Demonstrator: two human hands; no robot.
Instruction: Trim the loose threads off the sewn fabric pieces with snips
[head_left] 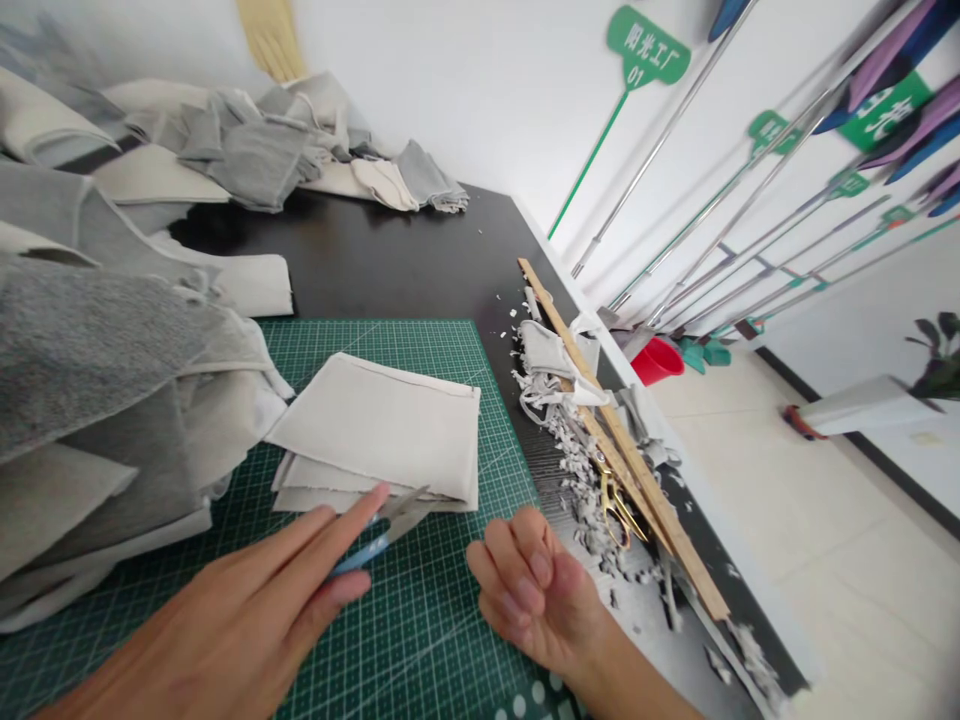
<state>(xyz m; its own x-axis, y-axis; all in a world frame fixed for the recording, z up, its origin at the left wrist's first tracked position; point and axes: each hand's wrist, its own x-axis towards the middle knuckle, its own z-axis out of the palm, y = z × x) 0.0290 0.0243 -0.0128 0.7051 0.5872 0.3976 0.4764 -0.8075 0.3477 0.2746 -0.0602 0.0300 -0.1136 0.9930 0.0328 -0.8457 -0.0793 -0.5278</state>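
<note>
Thread snips (396, 522) with a blue handle are in my left hand (277, 590), between the thumb and outstretched fingers. Their metal blades are apart, with the tips over the lower edge of a folded pale cloth piece (390, 420). This cloth lies in a small stack on the green cutting mat (442, 580). To the right of the blades, my right hand (525, 580) is curled closed above the mat, apart from the cloth. Whatever its fingers hold, if anything, is hidden.
A large heap of grey and white cloth (97, 350) rises at the left; more cloth (255, 150) lies at the back. Along the right table edge are wooden strips (637, 450), cloth scraps (577, 470) and gold-handled scissors (615, 510). Mops and a red bucket (657, 360) stand beyond.
</note>
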